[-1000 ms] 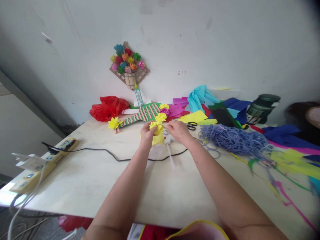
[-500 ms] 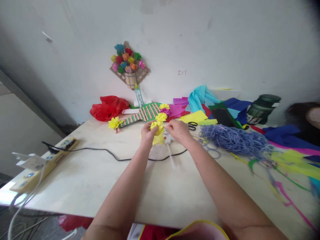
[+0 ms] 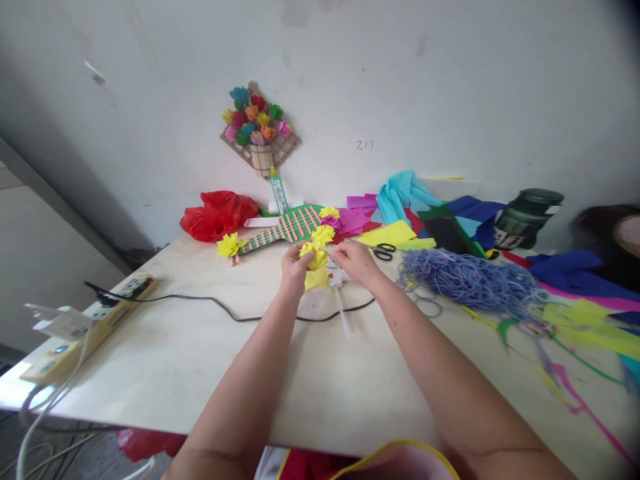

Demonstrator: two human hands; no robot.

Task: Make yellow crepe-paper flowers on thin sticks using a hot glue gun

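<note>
A yellow crepe-paper flower point(image 3: 315, 257) is pinched in the fingers of my left hand point(image 3: 295, 265). My right hand point(image 3: 354, 260) is closed in a pinch just right of the flower; whatever is between its fingertips is too small to make out. Below it lies a white glue gun point(image 3: 336, 275), partly hidden, with a clear glue stick point(image 3: 345, 320) pointing toward me. A yellow paper piece point(image 3: 316, 279) shows under the flower. Behind the hands rests a green and pink striped guitar-shaped craft point(image 3: 295, 225), with yellow and purple paper flowers on or beside it.
Black scissors point(image 3: 385, 252) and a tangle of blue-purple string point(image 3: 470, 280) lie to the right, among coloured paper sheets point(image 3: 390, 233) and a dark green jar point(image 3: 525, 217). A black cord point(image 3: 200, 298) crosses the table from a power strip point(image 3: 90, 333). A red plastic bag point(image 3: 217, 217) sits back left.
Almost nothing differs. The flower stays in my left hand and the right hand keeps its pinch beside it, with only a slight shift of the hands.
</note>
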